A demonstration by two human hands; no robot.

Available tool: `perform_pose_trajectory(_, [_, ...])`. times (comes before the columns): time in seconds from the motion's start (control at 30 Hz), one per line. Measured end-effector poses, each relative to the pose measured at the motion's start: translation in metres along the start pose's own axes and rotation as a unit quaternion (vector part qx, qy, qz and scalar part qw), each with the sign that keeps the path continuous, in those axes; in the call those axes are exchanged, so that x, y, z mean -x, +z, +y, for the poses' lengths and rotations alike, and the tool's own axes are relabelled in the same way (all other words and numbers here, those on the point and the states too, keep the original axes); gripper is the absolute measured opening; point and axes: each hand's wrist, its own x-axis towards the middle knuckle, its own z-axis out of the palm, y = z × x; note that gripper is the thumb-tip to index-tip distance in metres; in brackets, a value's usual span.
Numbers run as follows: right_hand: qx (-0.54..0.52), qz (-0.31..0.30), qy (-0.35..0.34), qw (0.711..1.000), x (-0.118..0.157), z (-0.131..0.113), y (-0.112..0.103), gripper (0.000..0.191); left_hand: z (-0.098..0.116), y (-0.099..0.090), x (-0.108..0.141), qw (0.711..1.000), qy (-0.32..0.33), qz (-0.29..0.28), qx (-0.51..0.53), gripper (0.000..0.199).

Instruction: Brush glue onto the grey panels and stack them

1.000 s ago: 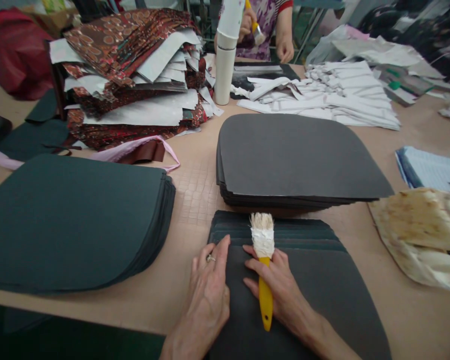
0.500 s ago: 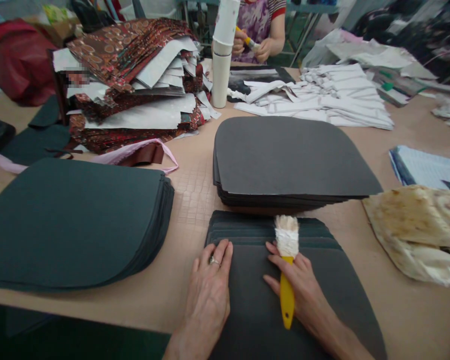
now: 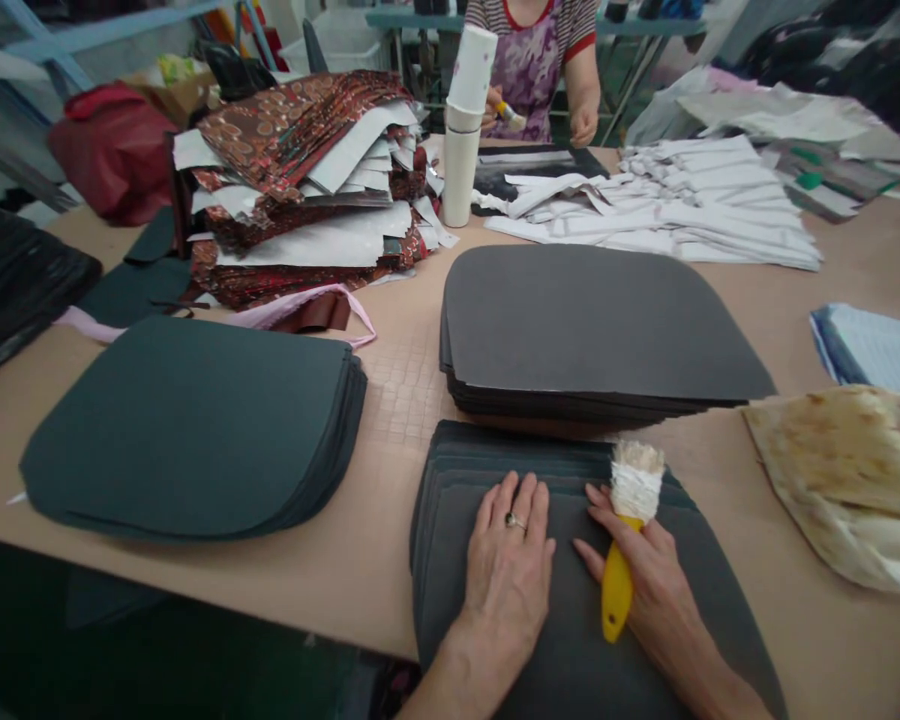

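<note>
Dark, round-cornered sheets lie fanned in a stack at the table's front edge, their back edges stepped. Flat on the top sheet rests my left hand, a ring on one finger, holding nothing. My right hand touches the same sheet and holds a yellow-handled brush against its thumb side, with pale bristles pointing away from me. Just behind is a thicker stack of dark grey sheets. A dark green stack sits to the left.
Patterned and white pieces are piled at the back left, beside a tall white cup stack. White strips lie at the back. A stained cloth is at right. Across the table, a person holds another brush.
My left hand has moved right, from the stack's left edge onto the top sheet. The brush and right hand have shifted slightly right. The view has turned a little left.
</note>
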Motion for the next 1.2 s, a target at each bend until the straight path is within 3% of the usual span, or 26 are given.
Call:
perform_pose_trajectory(0.1, [-0.004, 0.000, 0.002, 1.000, 0.002, 0.001, 0.000, 0.033, -0.005, 0.005, 0.005, 1.000, -0.007, 0.003, 0.002, 0.046])
perform_pose_trajectory(0.27, [-0.004, 0.006, 0.009, 1.000, 0.000, -0.001, -0.001, 0.039, -0.019, -0.008, 0.017, 0.999, -0.019, 0.022, -0.026, 0.046])
perform_pose_trajectory(0.4, [-0.005, 0.005, 0.014, 1.000, -0.001, -0.002, -0.001, 0.040, -0.045, -0.017, 0.036, 0.995, -0.032, 0.040, -0.085, 0.049])
perform_pose_trajectory(0.53, [-0.010, 0.011, 0.016, 1.000, 0.000, 0.001, 0.000, 0.035, -0.068, -0.026, 0.057, 0.975, -0.108, 0.119, -0.153, 0.052])
perform_pose_trajectory(0.63, [-0.013, 0.016, 0.012, 1.000, 0.000, 0.001, 0.000, 0.032, -0.058, -0.029, 0.055, 0.967, -0.126, 0.161, -0.149, 0.051])
perform_pose_trajectory(0.77, [-0.016, 0.014, 0.014, 1.000, -0.002, -0.006, -0.001, 0.030, -0.021, -0.016, 0.030, 0.991, -0.008, 0.095, -0.090, 0.050])
perform_pose_trajectory(0.87, [-0.040, 0.002, 0.021, 0.999, -0.004, -0.005, -0.004, 0.029, -0.008, 0.001, 0.017, 0.993, -0.005, 0.058, -0.099, 0.048])
perform_pose_trajectory(1.0, [-0.058, -0.011, 0.038, 0.998, 0.014, 0.040, -0.022, 0.029, -0.014, 0.014, 0.015, 0.989, -0.004, 0.061, -0.138, 0.051])
perform_pose_trajectory(1.1, [0.028, 0.029, 0.146, 0.989, 0.047, 0.086, -0.048, 0.037, -0.017, 0.015, 0.016, 0.985, 0.008, 0.079, -0.152, 0.052])
perform_pose_trajectory(1.2, [0.065, 0.073, 0.211, 0.973, 0.071, 0.100, -0.069, 0.041, -0.019, 0.015, 0.016, 0.983, 0.020, 0.092, -0.160, 0.051])
